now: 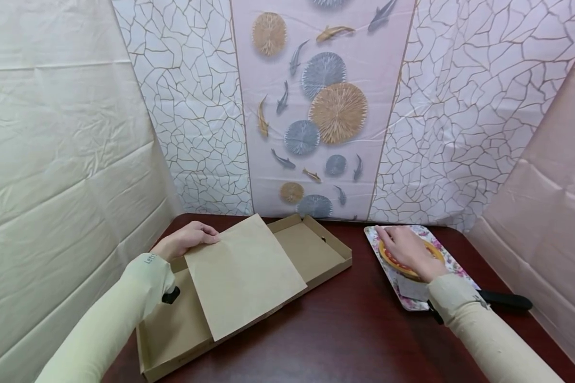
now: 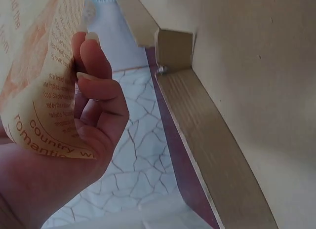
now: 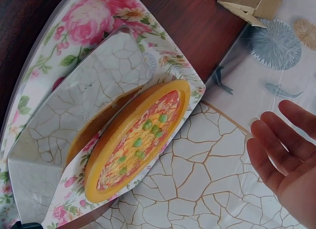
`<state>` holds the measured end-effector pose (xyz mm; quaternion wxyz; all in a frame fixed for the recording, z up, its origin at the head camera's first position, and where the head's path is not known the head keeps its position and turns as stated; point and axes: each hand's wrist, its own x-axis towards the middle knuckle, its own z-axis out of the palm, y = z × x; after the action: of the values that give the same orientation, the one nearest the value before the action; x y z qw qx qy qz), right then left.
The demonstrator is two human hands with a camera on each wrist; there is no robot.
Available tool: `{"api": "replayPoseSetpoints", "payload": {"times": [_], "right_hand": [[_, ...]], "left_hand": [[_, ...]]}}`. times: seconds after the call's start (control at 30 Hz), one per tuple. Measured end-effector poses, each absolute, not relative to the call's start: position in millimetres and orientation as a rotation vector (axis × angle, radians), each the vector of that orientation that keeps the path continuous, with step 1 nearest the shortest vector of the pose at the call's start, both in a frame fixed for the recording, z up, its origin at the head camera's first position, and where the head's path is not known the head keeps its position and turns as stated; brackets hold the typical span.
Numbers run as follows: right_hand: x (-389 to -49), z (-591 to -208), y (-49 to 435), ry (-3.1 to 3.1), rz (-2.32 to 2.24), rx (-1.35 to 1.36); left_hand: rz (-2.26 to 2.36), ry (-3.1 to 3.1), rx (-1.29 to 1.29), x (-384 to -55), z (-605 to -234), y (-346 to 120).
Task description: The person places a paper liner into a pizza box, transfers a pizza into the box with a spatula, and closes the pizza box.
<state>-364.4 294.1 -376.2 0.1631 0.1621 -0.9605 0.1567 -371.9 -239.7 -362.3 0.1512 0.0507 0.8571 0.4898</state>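
Observation:
My left hand (image 1: 187,238) pinches the far left edge of a square sheet of paper (image 1: 249,282) between thumb and fingers. The paper slants over an open cardboard box (image 1: 309,250); the left wrist view shows print on its other face (image 2: 34,81). Over on the right, my right hand (image 1: 404,250) hovers above a small toy-like pizza (image 3: 138,140) with its fingers loosely extended, holding nothing. That pizza lies on a floral tray (image 3: 94,17), beside the shiny broad blade of a knife (image 3: 84,100). In the head view, hand and wrist cover part of both.
The knife's black handle (image 1: 505,299) sticks out past the tray's right side. Dark red table surface (image 1: 335,330) lies between box and tray. Patterned cloth (image 1: 211,106) hangs behind the table, with plain cloth walls (image 1: 52,186) at both sides.

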Motion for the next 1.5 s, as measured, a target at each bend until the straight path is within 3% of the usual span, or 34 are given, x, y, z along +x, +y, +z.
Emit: {"api": "replayPoseSetpoints", "payload": {"times": [0.7,1.5], "right_hand": [[-365,-377,297,-2.729,0.39,0.469],[-366,-376,302,-2.732,0.391,0.485]], "left_hand": [[1.436,2.333,0.168,-377,-356,-277],[1.429,2.334,0.068,-359,-349,-321]]}}
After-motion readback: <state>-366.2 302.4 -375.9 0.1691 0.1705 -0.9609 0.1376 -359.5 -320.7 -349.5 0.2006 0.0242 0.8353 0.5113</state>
